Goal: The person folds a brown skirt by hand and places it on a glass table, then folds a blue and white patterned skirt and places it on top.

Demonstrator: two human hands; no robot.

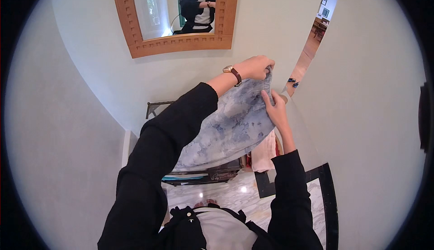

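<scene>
A blue-and-white mottled cloth (230, 119) hangs in front of me, its upper right edge gathered like a waistband. My left hand (255, 68), with a watch on the wrist, is closed on the top corner of that edge. Lower down the same edge, my right hand (276, 110) pinches the cloth between thumb and fingers. From there the fabric spreads down to the left, passing behind my left sleeve. Its garment type cannot be made out.
Behind the cloth stands a dark-framed glass table (156, 109) with a lower shelf. A pale pink cloth (263, 155) is below my right hand. A wood-framed mirror (181, 46) hangs on the wall ahead. A narrow opening (312, 42) lies at right.
</scene>
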